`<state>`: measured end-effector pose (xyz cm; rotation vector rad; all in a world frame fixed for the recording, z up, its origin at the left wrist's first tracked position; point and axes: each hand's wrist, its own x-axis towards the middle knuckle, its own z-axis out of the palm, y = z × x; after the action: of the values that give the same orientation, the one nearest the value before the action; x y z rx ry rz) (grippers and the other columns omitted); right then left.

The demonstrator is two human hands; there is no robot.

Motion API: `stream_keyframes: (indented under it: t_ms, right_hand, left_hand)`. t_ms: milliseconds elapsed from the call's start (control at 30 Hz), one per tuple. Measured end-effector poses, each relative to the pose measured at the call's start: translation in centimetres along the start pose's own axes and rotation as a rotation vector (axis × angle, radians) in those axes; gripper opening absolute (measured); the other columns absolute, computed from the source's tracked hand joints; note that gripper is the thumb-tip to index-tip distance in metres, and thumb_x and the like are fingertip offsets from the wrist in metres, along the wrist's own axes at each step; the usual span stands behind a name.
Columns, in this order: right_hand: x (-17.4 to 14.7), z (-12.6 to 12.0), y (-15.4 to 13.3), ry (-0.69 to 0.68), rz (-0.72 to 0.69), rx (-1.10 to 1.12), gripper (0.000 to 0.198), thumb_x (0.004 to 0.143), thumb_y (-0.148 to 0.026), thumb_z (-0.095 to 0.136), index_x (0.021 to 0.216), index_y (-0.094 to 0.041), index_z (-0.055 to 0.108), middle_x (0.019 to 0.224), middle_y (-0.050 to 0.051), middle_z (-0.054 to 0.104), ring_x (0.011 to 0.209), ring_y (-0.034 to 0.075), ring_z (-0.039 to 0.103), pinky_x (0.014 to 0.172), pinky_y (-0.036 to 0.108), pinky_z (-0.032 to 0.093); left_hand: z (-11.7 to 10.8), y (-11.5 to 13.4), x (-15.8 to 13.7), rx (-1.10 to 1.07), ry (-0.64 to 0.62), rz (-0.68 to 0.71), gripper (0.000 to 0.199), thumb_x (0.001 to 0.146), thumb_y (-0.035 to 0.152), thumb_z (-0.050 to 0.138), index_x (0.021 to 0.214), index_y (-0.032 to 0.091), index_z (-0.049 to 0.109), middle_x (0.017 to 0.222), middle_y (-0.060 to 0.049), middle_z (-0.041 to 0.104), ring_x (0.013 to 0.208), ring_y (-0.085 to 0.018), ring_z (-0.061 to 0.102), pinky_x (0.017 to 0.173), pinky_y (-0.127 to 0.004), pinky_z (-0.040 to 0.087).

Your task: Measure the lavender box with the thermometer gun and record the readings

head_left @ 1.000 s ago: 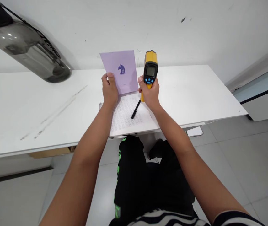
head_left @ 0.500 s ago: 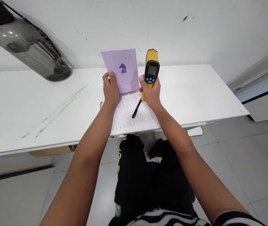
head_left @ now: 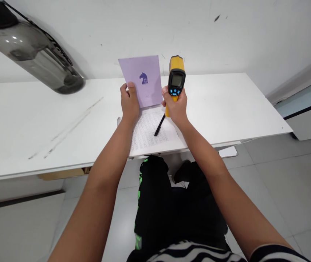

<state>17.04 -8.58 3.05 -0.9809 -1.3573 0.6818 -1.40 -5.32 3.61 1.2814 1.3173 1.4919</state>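
My left hand (head_left: 130, 101) grips the left edge of a purple booklet (head_left: 151, 87) with a dark horse-head emblem, thumb on the front face. The booklet is tilted up above the desk. In my right hand (head_left: 177, 107) is a yellow and black infrared thermometer (head_left: 177, 74), its small screen and blue buttons facing me. The thermometer stands just right of the booklet, and its handle is partly hidden by my fingers. Below both hands lies an open notebook (head_left: 147, 136) full of handwriting. A black pen (head_left: 159, 126) rests on its page, its upper end meeting the thermometer's handle in view.
A grey see-through water bottle (head_left: 39, 54) with a black cap stands at the back left of the white desk (head_left: 226, 109). Behind the desk rises a white wall (head_left: 133, 29) with a few marks. A white object (head_left: 228, 152) shows below the front edge.
The whole view has shifted very slightly. Both hands keep the booklet and the thermometer in nearly the same places.
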Motion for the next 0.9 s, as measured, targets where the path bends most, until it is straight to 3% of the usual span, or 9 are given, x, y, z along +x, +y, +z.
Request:
stream_keyframes:
  t_ms: [133,333,600,733,833,900]
  right_hand:
    - [0.0,0.4,0.2,0.096,0.036,0.056,0.067,0.094,-0.089,0.077,0.125,-0.031,0.065,0.112,0.003,0.069,0.101,0.023,0.072,0.095,0.051,0.072]
    - [0.0,0.5,0.0,0.070,0.049,0.051,0.064,0.095,-0.087,0.077,0.127,-0.032,0.065,0.114,0.003,0.069,0.105,0.024,0.073,0.096,0.050,0.072]
    - [-0.5,0.6,-2.3,0.058,0.087,-0.039,0.059,0.100,-0.079,0.077,0.135,-0.033,0.067,0.119,0.005,0.072,0.110,0.026,0.074,0.095,0.049,0.073]
    - [0.0,-1.7,-3.4,0.042,-0.001,-0.384,0.057,0.108,-0.073,0.064,0.147,-0.031,0.062,0.127,0.010,0.069,0.118,0.032,0.072,0.097,0.055,0.069]
    - [1.6,-5.1,-3.6,-0.068,0.117,-0.900,0.060,0.108,-0.064,0.063,0.152,-0.024,0.058,0.137,0.019,0.067,0.122,0.040,0.070,0.096,0.058,0.066]
    - [2.8,-7.5,-3.2,-0.162,0.246,-1.117,0.056,0.106,-0.059,0.066,0.147,-0.022,0.061,0.133,0.020,0.068,0.116,0.040,0.071,0.095,0.057,0.064]
  left_hand:
    - [-0.1,0.1,0.0,0.005,-0.005,-0.017,0.096,0.097,0.104,0.040,0.159,0.033,0.059,0.129,-0.012,0.079,0.146,-0.035,0.067,0.115,-0.045,0.059]
    - [-0.1,-0.8,0.3,0.017,0.029,0.014,0.095,0.096,0.106,0.040,0.152,0.033,0.062,0.119,-0.011,0.079,0.144,-0.036,0.069,0.115,-0.046,0.059]
    - [0.1,0.5,-0.3,0.037,0.028,0.023,0.089,0.095,0.105,0.046,0.145,0.033,0.063,0.121,-0.011,0.076,0.146,-0.035,0.067,0.115,-0.045,0.058]
    - [0.1,0.3,-0.4,0.064,0.066,0.021,0.087,0.093,0.104,0.050,0.140,0.032,0.064,0.116,-0.011,0.074,0.137,-0.035,0.069,0.111,-0.046,0.057]
    - [0.0,-0.1,-0.2,0.105,0.067,-0.013,0.093,0.093,0.105,0.048,0.143,0.028,0.064,0.116,-0.013,0.073,0.129,-0.037,0.070,0.110,-0.052,0.057]
    - [0.0,-0.3,-0.1,0.098,0.064,-0.009,0.093,0.094,0.105,0.049,0.145,0.028,0.065,0.117,-0.014,0.073,0.130,-0.038,0.070,0.111,-0.053,0.057]
